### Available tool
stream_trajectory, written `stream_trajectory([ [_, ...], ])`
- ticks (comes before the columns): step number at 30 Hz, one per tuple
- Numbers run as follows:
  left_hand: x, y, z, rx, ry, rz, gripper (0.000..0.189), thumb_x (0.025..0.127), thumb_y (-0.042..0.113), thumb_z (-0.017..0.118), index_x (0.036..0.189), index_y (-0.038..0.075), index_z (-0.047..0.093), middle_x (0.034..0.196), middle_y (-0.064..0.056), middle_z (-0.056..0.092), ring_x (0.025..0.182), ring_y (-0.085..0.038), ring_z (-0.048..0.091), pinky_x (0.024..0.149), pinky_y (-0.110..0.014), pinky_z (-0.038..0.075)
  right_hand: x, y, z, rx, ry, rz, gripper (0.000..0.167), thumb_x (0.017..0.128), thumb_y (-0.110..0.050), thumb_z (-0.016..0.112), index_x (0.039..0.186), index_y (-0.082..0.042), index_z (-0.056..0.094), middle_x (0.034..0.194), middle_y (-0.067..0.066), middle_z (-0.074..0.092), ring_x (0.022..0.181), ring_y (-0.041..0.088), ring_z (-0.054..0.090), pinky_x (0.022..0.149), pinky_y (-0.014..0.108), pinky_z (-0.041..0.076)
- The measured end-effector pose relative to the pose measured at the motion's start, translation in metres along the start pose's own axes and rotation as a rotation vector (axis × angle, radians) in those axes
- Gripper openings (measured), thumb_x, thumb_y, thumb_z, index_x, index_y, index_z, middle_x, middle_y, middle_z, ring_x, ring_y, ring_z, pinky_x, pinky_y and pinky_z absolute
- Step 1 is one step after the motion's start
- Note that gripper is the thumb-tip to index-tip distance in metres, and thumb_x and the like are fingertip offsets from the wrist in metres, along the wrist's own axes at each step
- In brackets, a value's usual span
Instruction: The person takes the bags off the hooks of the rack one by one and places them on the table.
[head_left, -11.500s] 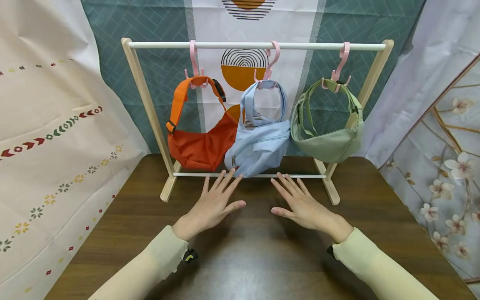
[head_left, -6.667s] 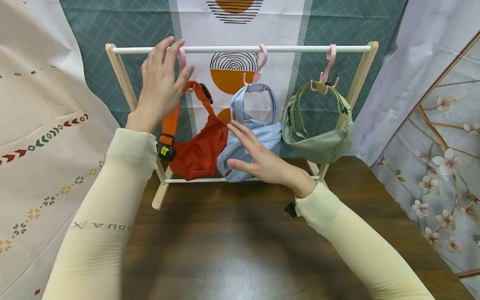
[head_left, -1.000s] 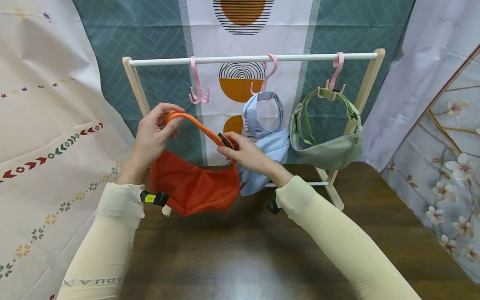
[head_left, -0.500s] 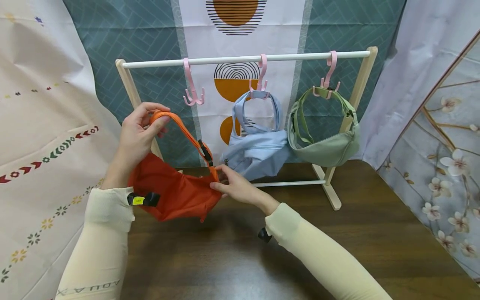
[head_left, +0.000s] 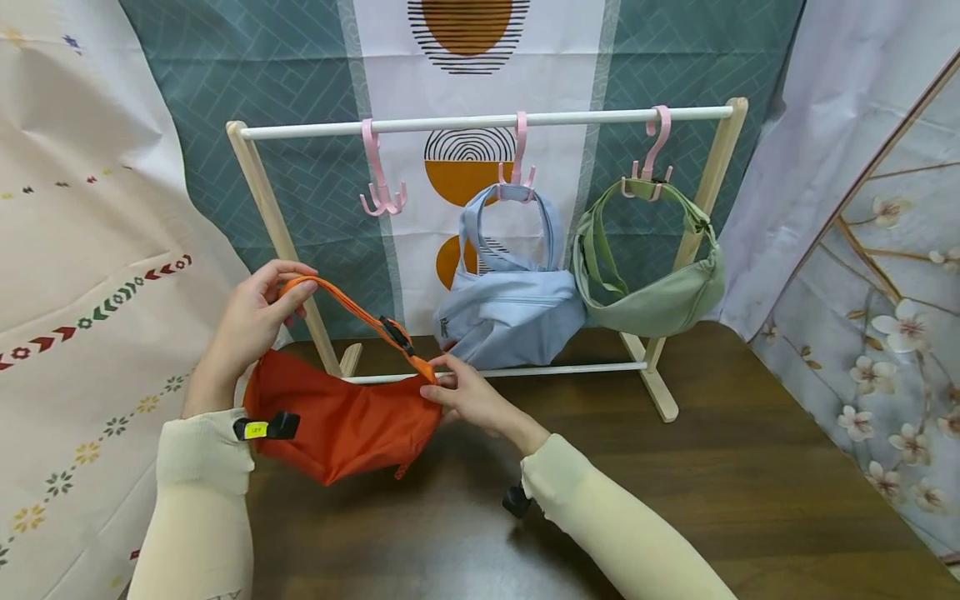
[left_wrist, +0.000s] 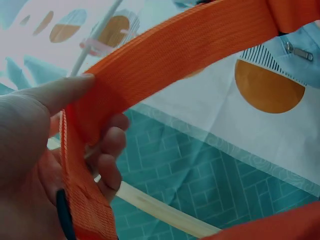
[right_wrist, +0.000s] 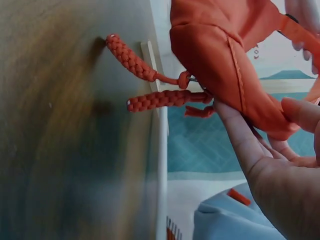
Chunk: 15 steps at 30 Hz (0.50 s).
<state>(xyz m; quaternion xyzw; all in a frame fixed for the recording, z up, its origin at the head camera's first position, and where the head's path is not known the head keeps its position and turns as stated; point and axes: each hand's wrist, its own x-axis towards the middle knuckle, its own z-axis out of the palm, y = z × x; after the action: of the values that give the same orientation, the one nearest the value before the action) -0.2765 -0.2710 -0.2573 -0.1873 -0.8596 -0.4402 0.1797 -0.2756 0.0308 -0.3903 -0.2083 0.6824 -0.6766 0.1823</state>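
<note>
An orange-red shoulder bag (head_left: 341, 417) hangs between both hands, in front of the rack and above the table. My left hand (head_left: 251, 321) grips the top of its orange strap (left_wrist: 175, 55), thumb on one side and fingers curled on the other. At the bag's right end, near the black buckle (head_left: 396, 333), my right hand (head_left: 476, 396) pinches the fabric corner. Braided zipper pulls (right_wrist: 132, 57) dangle from the bag in the right wrist view. A pink hook hanger (head_left: 382, 187) with nothing on it hangs on the rack behind.
On the white rail (head_left: 450, 122) of the wooden rack, a light blue bag (head_left: 513, 312) and a green bag (head_left: 660, 296) hang from pink hangers. The brown table (head_left: 637, 492) lies below. Patterned cloths (head_left: 90, 250) surround it.
The orange-red bag left its hanger after the earliest frames. Over the last second both hands have carried it lower and to the left, and the right hand has shifted from the buckle to the bag's corner.
</note>
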Motion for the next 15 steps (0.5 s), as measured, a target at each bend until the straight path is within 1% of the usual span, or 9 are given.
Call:
stream_trajectory([
  [3,-0.003,-0.012,0.000,0.022,-0.013,-0.011,0.028,0.108,0.027,0.060,0.132,0.014,0.062,0.092,0.011,0.066,0.076,-0.013,0.058,0.066,-0.021,0.048,0.002,0.007,0.005,0.022,0.017,-0.003,0.039,0.104,-0.009,0.063,0.139,-0.004,0.047,0.120,0.018,0.068,0.085,0.020,0.069,0.078,0.047,0.062],
  [7,-0.006,-0.025,0.001,0.038,-0.030,-0.027,0.033,0.109,0.026,0.057,0.136,0.007,0.059,0.100,0.019,0.064,0.087,-0.008,0.059,0.074,-0.015,0.048,0.003,0.015,0.012,0.063,0.021,0.008,0.040,0.105,-0.009,0.062,0.140,-0.002,0.044,0.121,0.019,0.066,0.087,0.021,0.069,0.078,0.046,0.063],
  [10,-0.011,-0.037,0.003,0.024,-0.051,-0.032,0.036,0.110,0.023,0.054,0.138,0.000,0.056,0.104,0.024,0.063,0.093,-0.003,0.059,0.081,-0.012,0.046,0.004,0.020,0.015,0.074,0.040,0.030,0.041,0.105,-0.009,0.062,0.141,-0.002,0.043,0.123,0.020,0.065,0.091,0.022,0.068,0.079,0.047,0.062],
  [13,-0.015,-0.050,0.008,-0.007,-0.064,-0.029,0.036,0.110,0.020,0.053,0.137,-0.004,0.055,0.104,0.026,0.063,0.094,-0.002,0.058,0.082,-0.012,0.045,0.006,0.026,0.014,0.055,0.065,0.039,0.041,0.105,-0.009,0.062,0.142,-0.002,0.044,0.123,0.020,0.065,0.091,0.023,0.068,0.078,0.047,0.062],
  [15,-0.018,-0.060,0.011,-0.021,-0.069,-0.027,0.035,0.111,0.018,0.053,0.136,-0.005,0.055,0.103,0.025,0.062,0.094,-0.002,0.057,0.081,-0.013,0.044,0.007,0.031,0.014,0.043,0.071,0.046,0.041,0.105,-0.009,0.062,0.142,-0.001,0.044,0.121,0.020,0.064,0.091,0.023,0.068,0.079,0.048,0.062],
])
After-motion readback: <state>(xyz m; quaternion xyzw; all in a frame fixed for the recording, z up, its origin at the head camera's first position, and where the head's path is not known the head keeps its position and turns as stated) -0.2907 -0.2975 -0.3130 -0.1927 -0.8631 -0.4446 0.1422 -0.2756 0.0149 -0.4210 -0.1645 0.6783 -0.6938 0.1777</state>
